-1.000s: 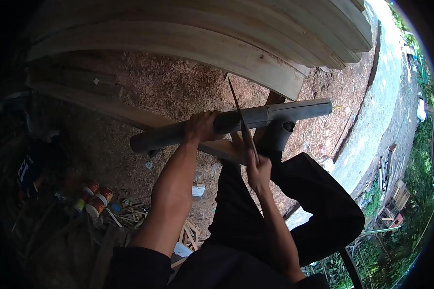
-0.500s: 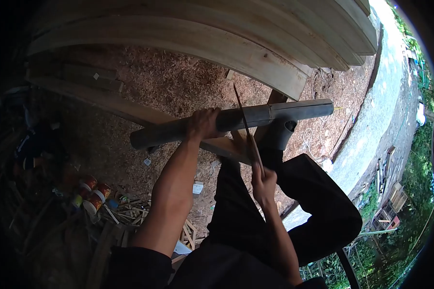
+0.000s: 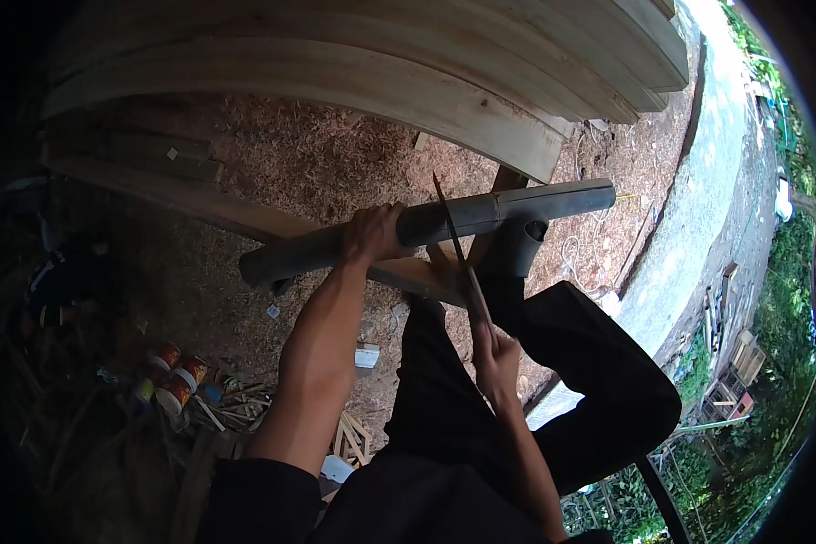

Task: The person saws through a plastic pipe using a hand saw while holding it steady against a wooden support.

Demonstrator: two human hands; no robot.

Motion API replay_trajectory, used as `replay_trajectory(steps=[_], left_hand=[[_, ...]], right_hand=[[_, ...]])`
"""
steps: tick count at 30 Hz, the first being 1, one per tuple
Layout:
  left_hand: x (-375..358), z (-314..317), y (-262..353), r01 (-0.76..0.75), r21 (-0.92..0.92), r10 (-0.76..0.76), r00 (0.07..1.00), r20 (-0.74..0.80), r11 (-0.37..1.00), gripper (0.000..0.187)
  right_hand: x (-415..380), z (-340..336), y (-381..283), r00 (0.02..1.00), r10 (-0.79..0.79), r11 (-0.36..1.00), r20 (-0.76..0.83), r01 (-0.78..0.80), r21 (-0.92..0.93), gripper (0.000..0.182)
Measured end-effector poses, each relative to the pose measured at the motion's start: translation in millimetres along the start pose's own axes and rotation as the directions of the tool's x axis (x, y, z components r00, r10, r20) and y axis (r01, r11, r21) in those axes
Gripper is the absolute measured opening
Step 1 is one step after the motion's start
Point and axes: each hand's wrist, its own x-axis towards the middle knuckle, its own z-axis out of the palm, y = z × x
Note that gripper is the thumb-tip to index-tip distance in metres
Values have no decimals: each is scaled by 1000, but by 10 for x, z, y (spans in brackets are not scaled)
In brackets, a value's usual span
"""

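A long dark grey pipe (image 3: 553, 198) lies slantwise over wooden boards in the middle of the view. My left hand (image 3: 372, 234) is wrapped over its top, left of the saw. In my right hand (image 3: 497, 364) is the handle end of a handsaw (image 3: 457, 243), its narrow blade crossing the pipe and its tip pointing away from me. The handle is mostly hidden by my fingers. Just under the pipe, right of the blade, sits a short grey tubular piece (image 3: 520, 250) with a dark opening, close to my bent leg.
Large stacked planks (image 3: 335, 68) run across the top. A wooden beam (image 3: 218, 208) passes under the pipe. Shavings (image 3: 308, 150) cover the ground. Red cans (image 3: 174, 392) and wood scraps lie lower left; a person in dark clothing (image 3: 68, 281) is at far left.
The handsaw has been drawn back toward me across the pipe, with my right hand slightly lower. My left hand keeps its grip. The whole view has shifted a little.
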Motion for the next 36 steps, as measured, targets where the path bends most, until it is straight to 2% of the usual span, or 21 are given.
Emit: replay_trajectory(steps=[2,4,6,8,10,12,15,16,18,19,21,22,23,24,25,27,30,31,33,34,36], left_hand=[[2,-22,19,15,8,-15,997,75,1000,69],[87,-112,-16,33,31,-36,991,126,999,69],[39,-38,-1,9,2,-9,992,126,1000,68],[54,-31,-9,-7,-2,7,999,45,1000,67],[-17,75,-7,-4,-15,3,1000,-16,1000,66],[34,97,-61,-1,0,1,1000,-8,1000,67],[20,98,-47,-29,-2,29,998,-61,1000,68],[30,73,-40,-30,4,30,998,-59,1000,68],[37,-49,12,3,-2,-3,996,93,1000,69],[92,-57,-6,-4,6,4,996,93,1000,69],[128,19,-9,96,15,-97,967,234,995,81],[126,8,-9,87,15,-88,968,233,996,81],[104,9,-22,38,22,-41,992,120,999,76],[39,56,-10,0,25,0,1000,13,1000,72],[6,93,3,4,18,-4,1000,15,1000,72],[6,79,-22,-22,40,24,998,-55,999,72],[11,46,-19,-21,49,22,1000,-10,999,74],[-1,105,-42,-21,48,21,1000,-8,999,74],[15,220,-103,-44,30,47,993,-105,999,75],[56,128,-88,-46,37,50,992,-114,998,75],[69,-40,24,88,-30,-79,972,219,996,78]], right_hand=[[862,387,-245,985,-172,985,-27,172,-6,53],[1265,553,-511,978,-207,973,-13,204,-106,57],[1179,473,-537,987,-158,976,11,158,-152,56],[573,91,-231,995,-58,993,81,50,106,57],[-237,-310,63,995,91,996,42,-92,21,54],[-556,-377,-51,999,50,999,-11,-50,-18,52],[79,-18,-7,999,-22,1000,27,22,-19,49],[512,183,-45,993,-117,993,24,118,-13,47],[1157,532,-403,989,-146,989,15,147,-33,54],[1252,574,-465,989,-147,989,8,147,-25,54],[1230,524,-482,986,-169,977,-7,167,-135,58],[996,350,-420,992,-127,991,19,128,-50,58],[653,170,-257,997,-74,996,34,73,44,57],[245,-47,-145,999,-28,1000,40,27,10,55],[-153,-216,-52,998,52,998,35,-52,-20,55],[-534,-375,-44,999,21,998,31,-19,-60,55],[-66,-81,10,999,-23,997,33,25,-71,52],[311,112,64,992,-128,992,10,128,5,52],[1055,378,-201,984,-174,983,29,171,64,58],[1272,486,-382,980,-196,981,23,196,-3,59],[1185,443,-432,981,-194,978,9,194,-75,60]])
